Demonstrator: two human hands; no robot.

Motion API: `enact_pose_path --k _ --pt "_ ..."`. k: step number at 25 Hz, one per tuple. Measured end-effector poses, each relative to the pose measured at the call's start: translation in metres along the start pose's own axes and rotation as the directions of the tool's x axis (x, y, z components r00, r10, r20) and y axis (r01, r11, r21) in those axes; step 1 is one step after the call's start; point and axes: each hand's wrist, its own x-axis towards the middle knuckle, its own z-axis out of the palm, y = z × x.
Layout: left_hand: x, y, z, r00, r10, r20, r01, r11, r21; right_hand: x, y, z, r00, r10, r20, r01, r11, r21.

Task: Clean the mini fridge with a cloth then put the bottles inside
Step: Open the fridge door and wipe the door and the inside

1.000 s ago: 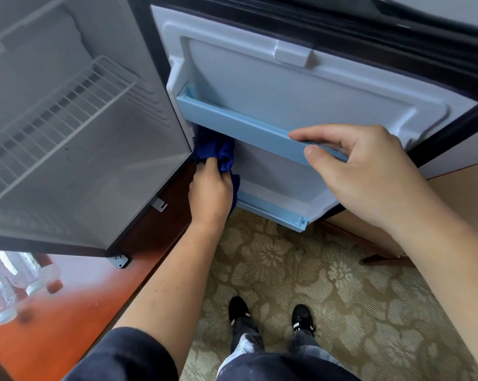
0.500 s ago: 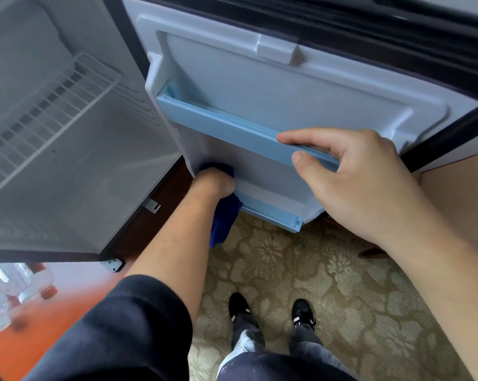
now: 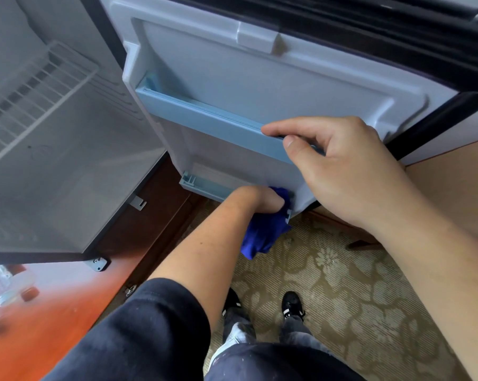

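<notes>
1. Patterned carpet (image 3: 356, 284); fridge (image 3: 53, 166) open, door (image 3: 259, 78) swung out.
2. Left hand (image 3: 262, 199) bunches cloth (image 3: 265, 235) against lower rail (image 3: 202, 186); right hand (image 3: 342, 171) pinches upper rail (image 3: 204, 116).
3. Cloth: soft, light, so best held bunched in the fist. Bottles (image 3: 9, 284) sit lower left.

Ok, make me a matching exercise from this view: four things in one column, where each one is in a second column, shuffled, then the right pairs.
Things
1. blue cloth
2. right hand
3. wire shelf
4. plastic bottles

Places
A. inside the fridge cabinet
B. on the wooden surface, lower left
C. gripping the upper door rail
D. bunched in the left hand at the lower door rail

Pairs: 1-D, 2-C, 3-A, 4-B
</notes>
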Motion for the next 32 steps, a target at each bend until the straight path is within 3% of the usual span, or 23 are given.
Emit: enact_pose_path --k 2,7,11,15,18,23,28,30,32 --pt "0.012 0.0 0.006 0.998 0.026 0.056 -0.024 0.999 -0.034 0.0 0.002 0.001 1.0 0.004 0.011 -0.005 1.0 0.011" --pt "-0.005 -0.008 -0.004 0.999 -0.011 -0.032 0.005 0.982 -0.191 0.001 0.002 0.001 0.999 -0.011 0.035 0.011 1.0 -0.006" --pt "-0.032 -0.015 -0.022 0.987 -0.143 0.069 0.159 0.878 -0.451 0.003 0.003 -0.003 0.999 0.017 0.037 -0.018 1.0 0.015" --pt "-0.021 0.003 -0.005 0.979 -0.071 0.193 0.174 0.786 -0.593 0.007 0.007 -0.005 0.998 0.026 0.054 -0.028 0.999 0.046" --pt "-0.004 0.002 0.006 0.968 0.002 0.252 0.189 0.658 -0.729 0.01 0.007 -0.005 0.998 0.037 0.058 -0.042 0.997 0.072" --pt "-0.006 -0.007 -0.001 0.957 0.064 0.285 0.185 0.623 -0.76 0.014 0.009 -0.006 0.996 0.032 0.078 -0.04 0.993 0.109" --pt "-0.042 -0.013 -0.009 0.957 0.187 0.223 0.113 0.469 -0.876 0.018 0.009 -0.011 0.996 0.03 0.08 -0.039 0.993 0.114" --pt "-0.05 -0.019 -0.017 0.974 0.135 0.183 0.097 0.481 -0.871 0.016 0.008 -0.011 0.996 0.027 0.087 -0.038 0.992 0.122" --pt "-0.046 -0.029 -0.022 0.991 -0.012 0.131 0.116 0.536 -0.836 0.015 0.008 -0.011 0.996 0.024 0.085 -0.035 0.99 0.133"
